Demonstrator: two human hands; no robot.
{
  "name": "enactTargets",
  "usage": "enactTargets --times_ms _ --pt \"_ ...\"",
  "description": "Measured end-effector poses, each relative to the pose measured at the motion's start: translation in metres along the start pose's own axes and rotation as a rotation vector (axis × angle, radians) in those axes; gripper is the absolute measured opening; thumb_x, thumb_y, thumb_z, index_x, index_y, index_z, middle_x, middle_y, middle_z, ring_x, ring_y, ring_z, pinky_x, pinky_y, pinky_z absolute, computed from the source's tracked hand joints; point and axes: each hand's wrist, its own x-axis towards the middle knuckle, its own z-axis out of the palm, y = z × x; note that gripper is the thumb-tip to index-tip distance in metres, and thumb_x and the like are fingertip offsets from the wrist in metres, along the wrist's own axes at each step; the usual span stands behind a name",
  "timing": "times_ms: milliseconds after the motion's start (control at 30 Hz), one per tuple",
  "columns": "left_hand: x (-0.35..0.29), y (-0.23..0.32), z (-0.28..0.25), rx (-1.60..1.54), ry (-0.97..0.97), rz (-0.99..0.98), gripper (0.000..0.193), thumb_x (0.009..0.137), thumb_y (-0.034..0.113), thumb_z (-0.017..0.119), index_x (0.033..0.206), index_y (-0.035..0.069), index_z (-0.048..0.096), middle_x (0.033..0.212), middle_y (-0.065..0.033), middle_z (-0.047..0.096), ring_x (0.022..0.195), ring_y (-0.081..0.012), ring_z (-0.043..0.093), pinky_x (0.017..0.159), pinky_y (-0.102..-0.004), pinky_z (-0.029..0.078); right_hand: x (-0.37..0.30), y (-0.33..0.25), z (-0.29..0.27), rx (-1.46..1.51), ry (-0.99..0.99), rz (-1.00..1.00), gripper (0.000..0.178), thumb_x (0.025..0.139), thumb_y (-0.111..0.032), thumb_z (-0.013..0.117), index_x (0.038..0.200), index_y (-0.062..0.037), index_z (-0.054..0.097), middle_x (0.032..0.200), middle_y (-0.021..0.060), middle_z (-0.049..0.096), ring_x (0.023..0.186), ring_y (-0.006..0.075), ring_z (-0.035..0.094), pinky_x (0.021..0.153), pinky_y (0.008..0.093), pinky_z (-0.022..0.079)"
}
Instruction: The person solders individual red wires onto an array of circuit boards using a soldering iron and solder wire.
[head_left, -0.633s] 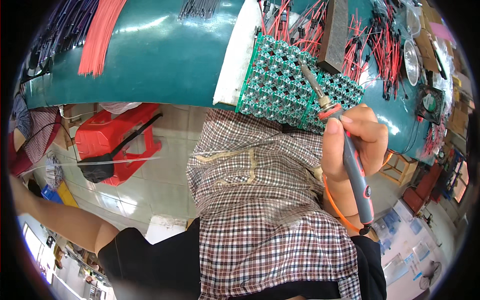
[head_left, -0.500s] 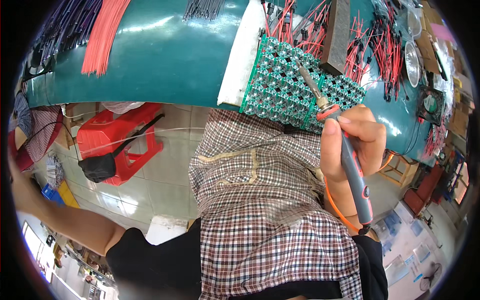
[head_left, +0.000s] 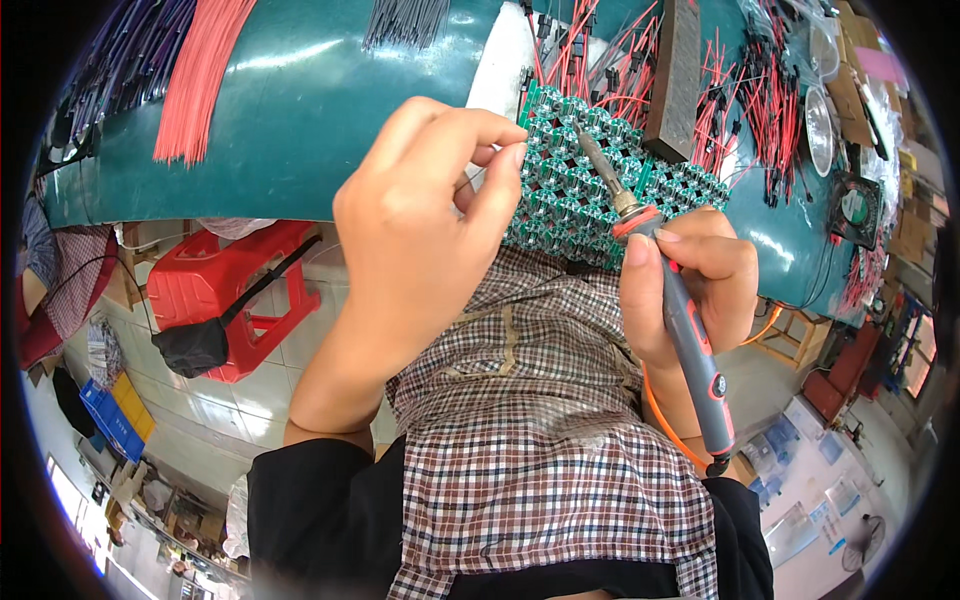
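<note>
A soldering iron (head_left: 694, 345) with a grey and red handle is gripped in my right hand (head_left: 700, 275), its metal tip pointing up and left over a green circuit board panel (head_left: 580, 205). Clear round parts cover the panel in rows. My left hand (head_left: 415, 210) is at the panel's left edge, thumb and forefinger pinched together; whatever lies between them cannot be made out. That hand hides part of the panel and of the white pad (head_left: 500, 60) beneath it. Red and black wires with connectors (head_left: 570, 50) lie along the panel's far edge.
A dark rectangular bar (head_left: 676, 85) presses across the wires and panel. Bundles of red wires (head_left: 205, 80) and grey wires (head_left: 408, 22) lie on the green table (head_left: 290, 130). A small fan (head_left: 856, 208) stands at the right. A red stool (head_left: 225, 290) is below the table's left edge.
My left hand has come in from the far left to the panel's left edge, fingers now pinched. My right hand and the soldering iron have shifted slightly left.
</note>
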Motion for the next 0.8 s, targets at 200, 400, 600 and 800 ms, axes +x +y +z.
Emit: enactTargets --times_ms 200,400,600,800 --pt "0.0 -0.001 0.011 -0.053 0.011 -0.03 0.009 0.083 0.006 0.076 0.091 0.009 0.071 0.083 -0.0012 0.066 0.052 -0.0108 0.061 0.048 -0.0266 0.046 -0.002 0.003 0.001 -0.009 -0.008 0.007 0.029 0.074 0.002 0.08 0.089 -0.0035 0.055 0.064 0.006 0.062 0.051 0.0146 0.058 0.044 0.0257 0.043" --pt "0.002 -0.003 0.016 -0.057 0.023 -0.032 0.01 0.083 0.005 0.076 0.091 0.008 0.071 0.083 -0.0014 0.066 0.052 -0.0111 0.062 0.048 -0.0266 0.047 -0.005 0.006 0.005 -0.017 -0.004 0.017 0.03 0.073 0.001 0.081 0.089 -0.0031 0.056 0.064 0.0057 0.061 0.051 0.0143 0.058 0.044 0.0257 0.043" --pt "0.0 -0.005 0.02 -0.089 0.046 -0.016 0.01 0.084 -0.002 0.076 0.092 0.003 0.073 0.082 0.0005 0.062 0.054 -0.0016 0.047 0.047 -0.0213 0.032 -0.007 0.003 0.007 -0.025 -0.014 0.015 0.031 0.073 0.0 0.081 0.09 -0.0041 0.055 0.068 0.0062 0.061 0.053 0.0176 0.059 0.046 0.029 0.046" --pt "0.0 -0.004 0.023 -0.107 0.035 -0.033 0.01 0.084 -0.002 0.076 0.092 0.002 0.073 0.081 0.0001 0.063 0.054 -0.0016 0.048 0.047 -0.0209 0.033 -0.002 -0.006 0.008 -0.129 -0.089 -0.065 0.033 0.073 -0.001 0.083 0.091 -0.0048 0.055 0.072 0.0077 0.059 0.055 0.0221 0.058 0.047 0.0317 0.047"
